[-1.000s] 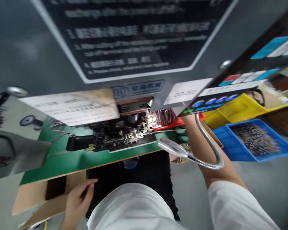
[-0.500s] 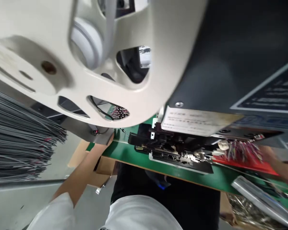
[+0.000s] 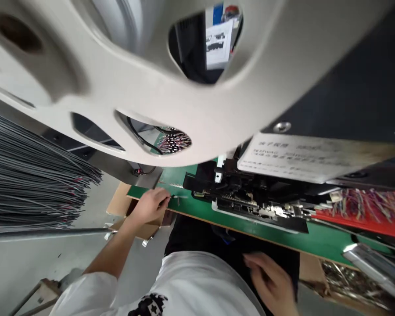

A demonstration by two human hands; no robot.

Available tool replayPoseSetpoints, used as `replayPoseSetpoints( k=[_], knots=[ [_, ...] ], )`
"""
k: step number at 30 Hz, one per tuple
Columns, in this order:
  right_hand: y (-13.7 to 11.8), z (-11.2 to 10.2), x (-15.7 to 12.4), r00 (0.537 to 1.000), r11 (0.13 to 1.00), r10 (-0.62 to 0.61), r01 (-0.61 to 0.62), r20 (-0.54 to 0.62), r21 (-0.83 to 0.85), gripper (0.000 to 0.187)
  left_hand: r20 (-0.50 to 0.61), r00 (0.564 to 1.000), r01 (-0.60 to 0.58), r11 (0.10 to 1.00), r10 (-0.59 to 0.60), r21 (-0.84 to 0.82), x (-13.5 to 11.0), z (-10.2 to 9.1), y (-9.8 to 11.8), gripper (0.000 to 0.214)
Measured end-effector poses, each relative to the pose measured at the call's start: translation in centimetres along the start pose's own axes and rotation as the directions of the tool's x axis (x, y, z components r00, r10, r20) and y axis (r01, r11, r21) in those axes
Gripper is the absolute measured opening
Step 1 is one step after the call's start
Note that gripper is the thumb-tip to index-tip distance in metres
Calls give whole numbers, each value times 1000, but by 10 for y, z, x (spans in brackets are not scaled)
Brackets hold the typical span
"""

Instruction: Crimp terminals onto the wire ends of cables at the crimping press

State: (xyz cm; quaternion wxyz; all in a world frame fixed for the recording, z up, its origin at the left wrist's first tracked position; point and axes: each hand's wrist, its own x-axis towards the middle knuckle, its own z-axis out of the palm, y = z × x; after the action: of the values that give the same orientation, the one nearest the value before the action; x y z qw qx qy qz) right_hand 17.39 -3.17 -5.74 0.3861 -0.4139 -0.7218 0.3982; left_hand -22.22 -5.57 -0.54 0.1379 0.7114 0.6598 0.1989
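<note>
My left hand [image 3: 152, 204] is over the front edge of the green bench [image 3: 197, 211], its fingers closed in a pinch. A short dark cable [image 3: 173, 196] with thin split ends pokes out from the fingertips toward the machine. My right hand [image 3: 271, 281] is in front of my lap, below the bench edge. Its fingers are curled and smeared by motion, so whether it holds anything is unclear. To the right of my left hand sits the black and metal mechanism [image 3: 240, 195] of the bench machine.
A large cream wheel frame [image 3: 204, 109] fills the upper view. Bundles of grey wires [image 3: 26, 175] hang at left. At right, a red tray [image 3: 358, 221] carries multicoloured wires near a silvery cylinder [image 3: 375, 267]. Cardboard boxes [image 3: 118, 199] stand below the bench.
My left hand has come out from behind the grey metal panel to the bench's front edge, with the cable in its fingers. My right hand has moved from the red tray to my lap.
</note>
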Motion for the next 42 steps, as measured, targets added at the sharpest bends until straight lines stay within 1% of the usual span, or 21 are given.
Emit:
replayPoseSetpoints(
  k=[1,3,4,5,7,10,12,13,14,15,16,18,20,23,25,27,30,34,37,40,42],
  knots=[
    [-2,24,3,995,996,-6,-2,97,84,17,41,999,9,996,-5,-86,-12,7,14,20],
    [-10,62,12,979,956,19,-77,203,284,33,99,995,47,954,-18,-295,-27,23,43,22],
    [-15,74,19,971,920,26,-116,236,376,35,124,992,69,919,-21,-389,-30,32,57,23],
    [-20,80,25,967,886,13,-129,254,446,36,143,989,86,875,-20,-476,-30,41,70,24],
    [-29,80,35,973,866,1,-116,231,486,25,179,984,127,772,-18,-623,-26,59,93,30],
    [-35,60,41,992,905,-38,-18,124,424,13,267,963,237,550,-25,-801,-16,82,117,39],
    [-36,46,38,995,918,-71,37,70,396,11,329,944,304,416,-12,-857,-10,92,129,41],
    [-35,40,36,996,920,-74,48,52,389,11,345,938,319,382,2,-868,-8,95,135,40],
    [-34,35,34,997,922,-66,47,36,384,11,344,939,312,380,16,-871,-6,97,141,38],
    [-32,32,32,999,925,-48,37,19,377,11,316,948,277,411,28,-868,-3,96,146,36],
    [-31,29,31,1000,929,-23,21,-1,370,12,258,965,212,462,38,-861,-1,95,152,34],
    [-30,25,30,999,934,26,-13,-32,357,11,83,995,34,570,61,-821,5,89,162,38],
    [-30,22,30,997,940,56,-38,-44,340,11,-62,994,-103,648,85,-754,13,83,172,36],
    [-31,19,30,997,942,74,-59,-33,330,12,-157,983,-175,711,92,-681,24,78,183,10],
    [-31,17,29,996,930,89,-73,-30,360,14,-205,974,-210,729,98,-651,30,78,188,7],
    [-30,16,28,992,899,123,-96,-36,428,15,-221,968,-235,731,118,-641,35,80,191,7],
    [-31,16,29,980,838,188,-122,-72,532,19,-202,964,-259,762,170,-593,42,79,194,6],
    [-35,18,37,955,806,247,-109,-163,582,20,-180,956,-288,868,234,-404,51,75,197,14],
    [-38,20,44,939,787,276,-99,-204,609,21,-197,941,-324,901,276,-288,51,74,201,19],
    [-39,18,48,930,765,299,-101,-212,637,23,-240,926,-356,884,290,-305,46,76,205,25],
    [-39,15,50,929,734,321,-120,-185,669,25,-238,931,-349,867,277,-356,42,78,208,29]
  ],
)
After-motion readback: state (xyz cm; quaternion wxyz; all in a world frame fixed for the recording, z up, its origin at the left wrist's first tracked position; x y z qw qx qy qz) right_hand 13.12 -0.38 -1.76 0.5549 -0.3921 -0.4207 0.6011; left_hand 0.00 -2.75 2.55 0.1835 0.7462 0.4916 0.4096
